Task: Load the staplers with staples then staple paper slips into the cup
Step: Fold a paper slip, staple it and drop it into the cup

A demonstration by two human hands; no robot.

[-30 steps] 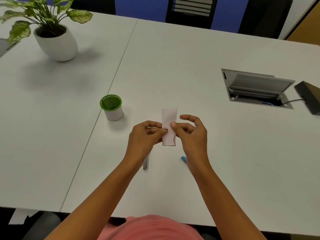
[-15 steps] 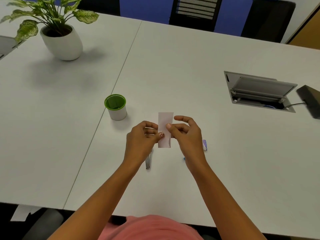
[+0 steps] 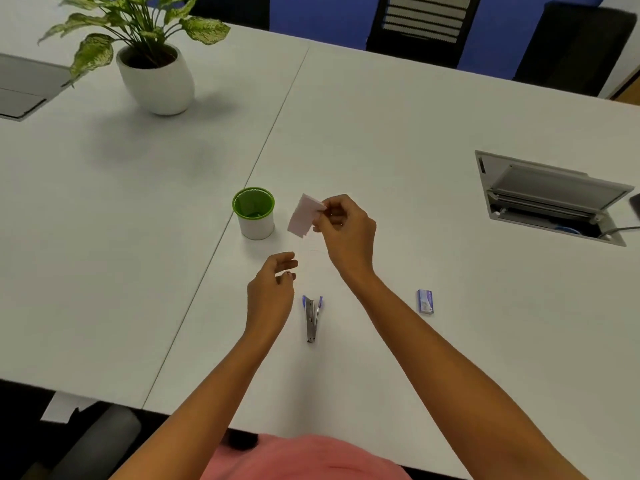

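My right hand pinches a pale pink paper slip by its right edge and holds it above the table, just right of the cup. The cup is white with a green rim and green inside; something green shows in it. My left hand hovers lower, fingers loosely curled, holding nothing. A small metal stapler with blue tips lies on the white table between my forearms. A small blue staple box lies right of my right forearm.
A potted plant in a white pot stands at the far left. An open cable hatch is set in the table at the right. Dark chairs line the far edge. A table seam runs past the cup.
My left hand has let go of the paper slip and dropped back toward me. My right hand has carried the slip up and left, close to the cup. The stapler is now uncovered.
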